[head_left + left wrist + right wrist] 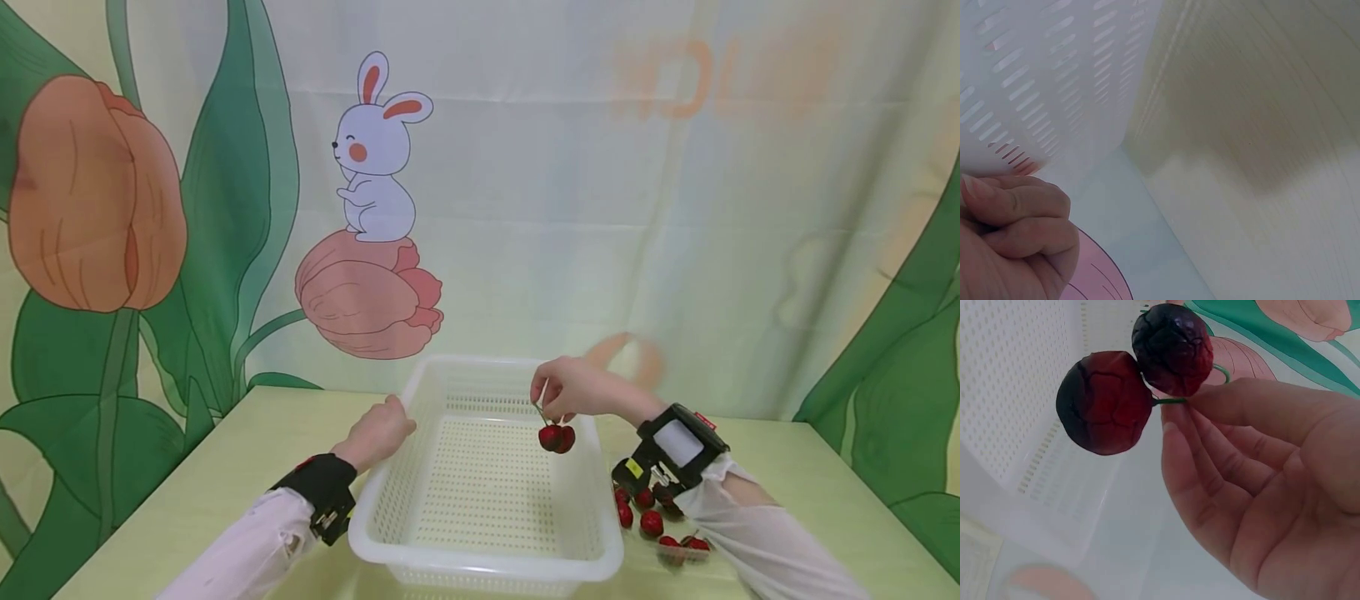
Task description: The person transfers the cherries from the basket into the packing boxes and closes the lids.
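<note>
A white perforated plastic basket (486,557) stands on the table in front of me. My left hand (377,432) grips its left rim, and in the left wrist view the curled fingers (1029,203) lie against the slotted wall. Over the right side of the basket my right hand (576,388) pinches the green stems (1169,400) of two dark red cherries (551,437) between thumb and fingertips. The cherries hang below the fingers, above the basket's bottom. In the right wrist view their skins look wrinkled and glossy. No fruit shows on the basket floor.
Several more cherries (652,523) lie to the right of the basket, some in a clear shallow container (684,552), partly hidden by the right forearm. The table has a pale yellow cover (810,500). Behind it hangs a curtain (510,208) printed with a rabbit and tulips.
</note>
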`<action>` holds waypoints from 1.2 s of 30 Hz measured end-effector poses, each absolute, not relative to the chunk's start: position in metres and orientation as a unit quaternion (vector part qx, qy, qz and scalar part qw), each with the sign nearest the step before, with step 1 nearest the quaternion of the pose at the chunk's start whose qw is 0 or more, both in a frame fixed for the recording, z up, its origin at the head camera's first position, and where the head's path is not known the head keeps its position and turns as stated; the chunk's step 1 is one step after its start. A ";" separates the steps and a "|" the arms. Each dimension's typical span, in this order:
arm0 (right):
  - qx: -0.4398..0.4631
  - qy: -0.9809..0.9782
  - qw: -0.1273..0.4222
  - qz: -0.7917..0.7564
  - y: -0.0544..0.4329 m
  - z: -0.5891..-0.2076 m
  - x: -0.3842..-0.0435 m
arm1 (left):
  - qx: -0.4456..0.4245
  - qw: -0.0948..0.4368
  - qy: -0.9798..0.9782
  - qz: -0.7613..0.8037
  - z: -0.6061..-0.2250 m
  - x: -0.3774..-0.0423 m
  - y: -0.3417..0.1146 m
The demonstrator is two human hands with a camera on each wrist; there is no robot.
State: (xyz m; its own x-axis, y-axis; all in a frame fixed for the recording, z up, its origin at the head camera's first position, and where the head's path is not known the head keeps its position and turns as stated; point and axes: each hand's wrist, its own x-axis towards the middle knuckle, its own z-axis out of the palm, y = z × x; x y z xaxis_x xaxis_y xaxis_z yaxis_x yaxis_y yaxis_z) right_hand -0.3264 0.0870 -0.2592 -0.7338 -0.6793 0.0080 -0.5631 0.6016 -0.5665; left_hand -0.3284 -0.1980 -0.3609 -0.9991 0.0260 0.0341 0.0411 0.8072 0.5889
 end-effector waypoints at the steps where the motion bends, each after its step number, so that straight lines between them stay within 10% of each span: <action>1: -0.349 0.887 0.106 -0.282 0.089 -0.259 -0.326 | -0.020 0.015 -0.953 -0.302 -0.361 -0.329 -0.198; 36: -0.314 0.883 0.099 -0.334 0.181 -0.280 -0.327 | -0.039 0.040 -0.963 -0.262 -0.362 -0.330 -0.199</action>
State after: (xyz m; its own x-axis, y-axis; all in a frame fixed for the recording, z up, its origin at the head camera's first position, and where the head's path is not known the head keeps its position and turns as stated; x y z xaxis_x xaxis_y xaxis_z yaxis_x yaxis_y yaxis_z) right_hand -0.3275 0.1814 -0.2797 -0.7830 -0.6211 0.0348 -0.4883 0.5791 -0.6528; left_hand -0.3300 -0.1993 -0.3624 -0.9937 0.0536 0.0981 0.0959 0.8599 0.5014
